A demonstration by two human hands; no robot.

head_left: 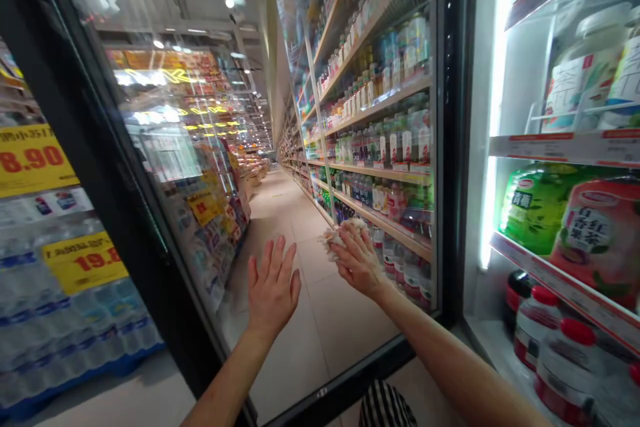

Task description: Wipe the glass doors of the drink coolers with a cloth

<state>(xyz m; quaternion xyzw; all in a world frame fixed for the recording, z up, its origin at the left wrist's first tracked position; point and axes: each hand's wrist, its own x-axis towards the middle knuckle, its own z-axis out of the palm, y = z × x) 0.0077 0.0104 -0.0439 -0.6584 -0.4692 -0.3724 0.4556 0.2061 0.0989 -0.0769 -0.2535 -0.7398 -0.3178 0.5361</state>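
Note:
In front of me a glass door (310, 320) in a black frame stands swung out from a lit drinks fridge. My right hand (357, 257) presses a crumpled, whitish cloth (331, 240) against the lower middle of the pane. Its fingers lie over the cloth, so part of it is hidden. To the left, my left hand (274, 283) is raised with fingers stretched out, at or close to the glass. Nothing shows in it.
Fridge shelves (555, 149) with bottles and pouches are close on the right. Shrink-wrapped water bottles (60, 327) are stacked at left beneath yellow price signs (35, 159). Through the glass appear an aisle floor (280, 203) and long drink shelves (380, 173).

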